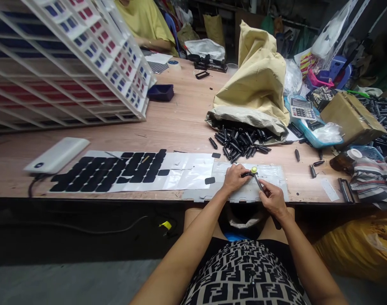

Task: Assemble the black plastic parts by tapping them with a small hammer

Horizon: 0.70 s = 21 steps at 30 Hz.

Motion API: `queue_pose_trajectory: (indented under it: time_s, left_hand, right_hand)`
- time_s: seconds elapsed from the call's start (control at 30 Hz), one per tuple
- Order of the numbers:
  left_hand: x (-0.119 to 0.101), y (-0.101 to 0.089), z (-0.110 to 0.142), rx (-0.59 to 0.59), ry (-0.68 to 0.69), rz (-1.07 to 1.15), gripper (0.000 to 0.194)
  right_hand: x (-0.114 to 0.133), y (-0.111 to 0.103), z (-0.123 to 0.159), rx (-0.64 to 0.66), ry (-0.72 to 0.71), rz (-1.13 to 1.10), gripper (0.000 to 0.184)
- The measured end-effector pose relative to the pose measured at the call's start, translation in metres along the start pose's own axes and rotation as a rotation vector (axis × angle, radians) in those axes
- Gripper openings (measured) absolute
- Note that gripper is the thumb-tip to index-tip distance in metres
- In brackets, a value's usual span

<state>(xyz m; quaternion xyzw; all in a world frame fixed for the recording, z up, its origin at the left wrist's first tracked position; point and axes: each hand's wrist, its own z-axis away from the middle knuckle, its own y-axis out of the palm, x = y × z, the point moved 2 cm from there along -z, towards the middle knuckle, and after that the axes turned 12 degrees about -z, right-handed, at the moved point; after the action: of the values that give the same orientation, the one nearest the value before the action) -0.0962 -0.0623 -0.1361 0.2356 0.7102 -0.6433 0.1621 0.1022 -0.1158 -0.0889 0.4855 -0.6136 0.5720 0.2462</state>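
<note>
My right hand (273,201) is closed around the dark handle of a small hammer (259,183), whose round yellow-green head points away from me. Close to that head, my left hand (234,180) pinches a small black part (245,174), mostly covered by the fingers. Both hands are over a grey board (276,178) at the table's front edge. Just beyond them, a pile of black cylindrical parts (241,140) spills from the mouth of a beige sack (253,76).
Left of the board lies a white sheet (187,173) with rows of black patches (98,173). A white device (58,154) and a large white crate (139,108) stand farther left. At right are a calculator (302,109), a cardboard box (352,114) and a jar (342,162). Another person's yellow sleeve (149,21) shows behind.
</note>
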Motion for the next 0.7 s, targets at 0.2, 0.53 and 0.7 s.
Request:
queue_pose_trajectory:
  time_s: [0.2, 0.53, 0.7]
  left_hand:
    - [-0.001, -0.001, 0.0, 0.014, -0.005, 0.01, 0.021]
    - [0.0, -0.001, 0.001, 0.007, -0.008, 0.015, 0.021]
    - [0.001, 0.001, 0.0, 0.002, -0.01, 0.034, 0.02]
  right_hand:
    - [-0.001, -0.006, 0.001, -0.043, 0.032, -0.013, 0.047]
    - [-0.028, -0.029, -0.027, -0.202, 0.136, 0.005, 0.052]
    - [-0.057, -0.042, -0.052, -0.324, 0.245, -0.09, 0.055]
